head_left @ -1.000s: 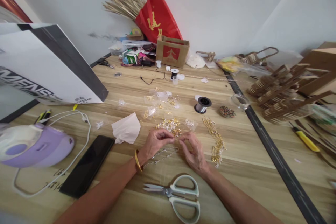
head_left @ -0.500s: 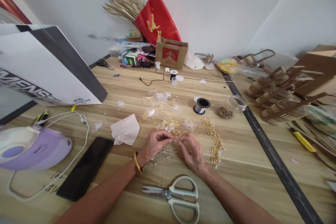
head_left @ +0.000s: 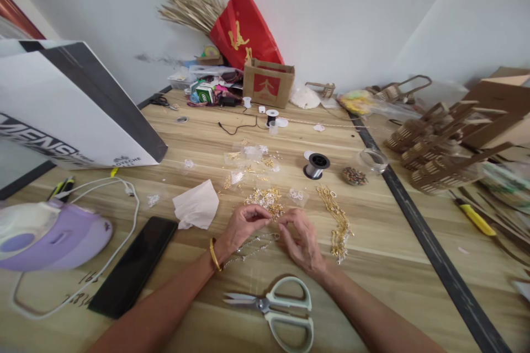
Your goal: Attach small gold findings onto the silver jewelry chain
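My left hand (head_left: 247, 224), with a gold bangle (head_left: 215, 254) at its wrist, is closed in a pinch. Facing it, my right hand (head_left: 301, 239) has its thumb and fingers curled together. What lies between the fingertips is too small to name. Just beyond them is a pile of gold and silver beads (head_left: 263, 197). A silver chain (head_left: 248, 254) rests on the table below the left hand. To the right of my right hand lies a bundle of gold chains (head_left: 337, 220). Scissors (head_left: 265, 304) with pale handles lie between my forearms.
A wire spool (head_left: 317, 165), a heap of dark beads (head_left: 354, 176) and a clear jar (head_left: 373, 160) stand beyond. A black phone (head_left: 134, 266), a white tissue (head_left: 196, 204) and a purple-white device (head_left: 53, 234) lie left. Woven baskets (head_left: 439, 160) stand right.
The whole view has shifted slightly. Both hands stay close together over the same spot, with their fingers almost unchanged.
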`<action>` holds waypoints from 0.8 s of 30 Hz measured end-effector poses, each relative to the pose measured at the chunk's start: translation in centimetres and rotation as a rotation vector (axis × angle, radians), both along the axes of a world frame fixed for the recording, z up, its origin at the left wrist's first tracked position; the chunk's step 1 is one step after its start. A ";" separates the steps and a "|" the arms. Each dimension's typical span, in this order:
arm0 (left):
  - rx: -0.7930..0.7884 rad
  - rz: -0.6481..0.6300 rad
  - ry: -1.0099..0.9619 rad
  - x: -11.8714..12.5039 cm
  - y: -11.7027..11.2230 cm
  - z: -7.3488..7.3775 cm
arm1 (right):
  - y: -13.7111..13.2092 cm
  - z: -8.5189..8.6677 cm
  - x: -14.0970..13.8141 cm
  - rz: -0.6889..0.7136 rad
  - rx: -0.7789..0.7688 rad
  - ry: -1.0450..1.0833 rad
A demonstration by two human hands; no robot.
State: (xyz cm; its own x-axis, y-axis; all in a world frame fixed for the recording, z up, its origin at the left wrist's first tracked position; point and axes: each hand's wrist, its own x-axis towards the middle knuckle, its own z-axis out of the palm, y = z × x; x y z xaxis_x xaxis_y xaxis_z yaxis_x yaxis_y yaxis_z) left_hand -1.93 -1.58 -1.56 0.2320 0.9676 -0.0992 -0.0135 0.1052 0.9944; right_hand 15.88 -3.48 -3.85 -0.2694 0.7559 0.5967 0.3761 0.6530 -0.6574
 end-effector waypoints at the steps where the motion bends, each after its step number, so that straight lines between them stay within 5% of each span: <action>1: -0.001 0.001 -0.003 0.0 0.0 0.0 | 0.0 0.0 0.0 0.002 0.009 0.001; 24: -0.112 -0.038 -0.043 -0.2 0.2 -0.5 | 0.1 0.0 0.0 -0.023 0.024 -0.015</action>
State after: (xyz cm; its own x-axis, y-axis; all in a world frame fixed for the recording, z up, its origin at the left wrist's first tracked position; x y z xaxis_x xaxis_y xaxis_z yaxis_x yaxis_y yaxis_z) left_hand -2.16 -1.35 -2.06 0.2750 0.9413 -0.1957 -0.0498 0.2173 0.9748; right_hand 15.89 -3.41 -3.81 -0.2610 0.7476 0.6107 0.4007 0.6595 -0.6361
